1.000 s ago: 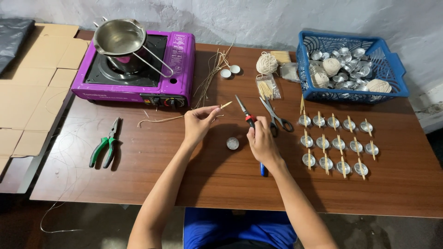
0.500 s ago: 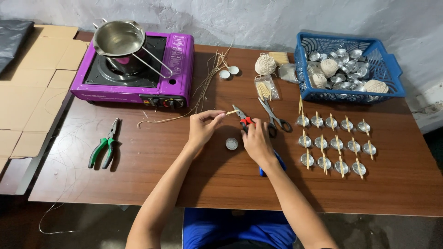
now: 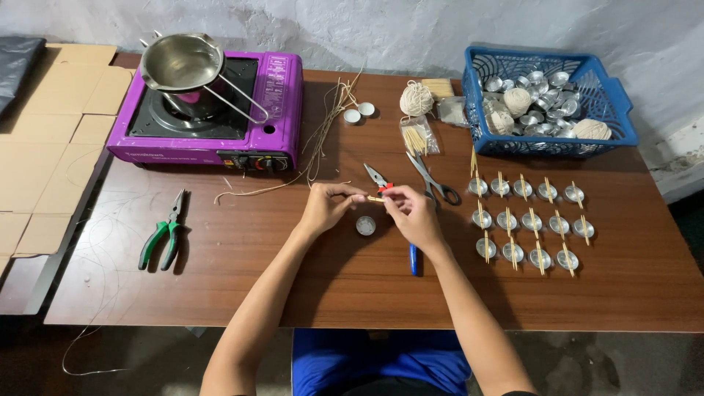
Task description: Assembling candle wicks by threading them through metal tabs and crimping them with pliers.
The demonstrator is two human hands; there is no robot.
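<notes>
The short wooden stick (image 3: 375, 199) sits pinched between my two hands just above the counter (image 3: 293, 279), over the small empty metal cup (image 3: 366, 225). Its long axis runs roughly left–right, nearly level, one end toward each hand; which end is the working end I cannot tell.

My left hand (image 3: 328, 207) has its fingertips pressed together on the stick's left end. My right hand (image 3: 412, 213) pinches the right end, fingers curled; something blue (image 3: 414, 259) pokes out beneath that hand, probably a tool handle lying on the counter.

Step in hand, as I judge it: fitting a wick to the stick, ahead of laying it across the cup. The next move would call for a steady, fine pinch and for keeping the stick level.

Outward: red-handled pliers (image 3: 377, 177) and scissors (image 3: 433, 180) lie just beyond my hands. To the right stand rows of cups with sticks across them (image 3: 529, 219). A blue basket (image 3: 616, 117) holds more cups and balls of twine. Loose wick strands (image 3: 323, 139) trail toward the purple stove (image 3: 282, 110), which carries a steel pot (image 3: 180, 62). Green pliers (image 3: 165, 235) lie far left.
</notes>
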